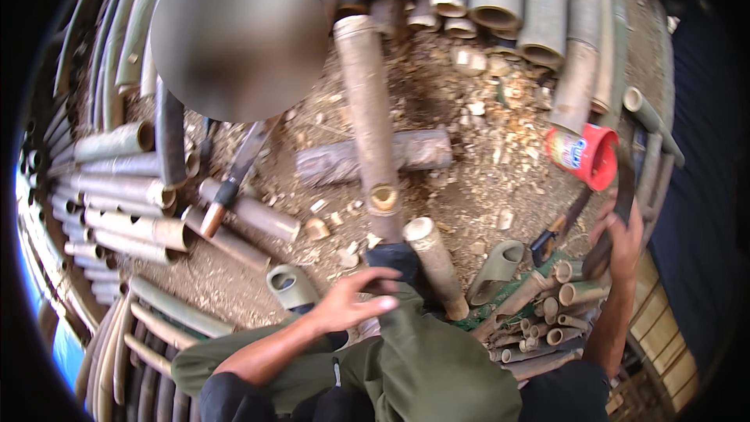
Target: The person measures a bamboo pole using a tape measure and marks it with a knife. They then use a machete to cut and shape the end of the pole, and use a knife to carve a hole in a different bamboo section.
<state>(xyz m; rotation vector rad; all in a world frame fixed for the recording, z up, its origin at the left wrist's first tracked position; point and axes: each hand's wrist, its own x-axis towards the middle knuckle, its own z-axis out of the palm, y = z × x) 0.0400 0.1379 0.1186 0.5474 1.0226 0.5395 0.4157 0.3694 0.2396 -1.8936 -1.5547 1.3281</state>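
Note:
My left hand hovers over my lap with nothing in it, thumb and fingers apart. Just beyond it, a long bamboo pole lies across a short log; a round hole shows near its close end. Something dark covers that end, and I cannot tell what it is. On the right, my right hand has its fingers round a dark, long, narrow piece whose kind is unclear. Close by lies a big knife with a dark blade and wooden handle.
A shorter bamboo piece leans by my knee, between two green slippers. The red tub lies tipped at right. Another big knife rests at left. Stacked bamboo tubes line the sides; wood chips litter the ground.

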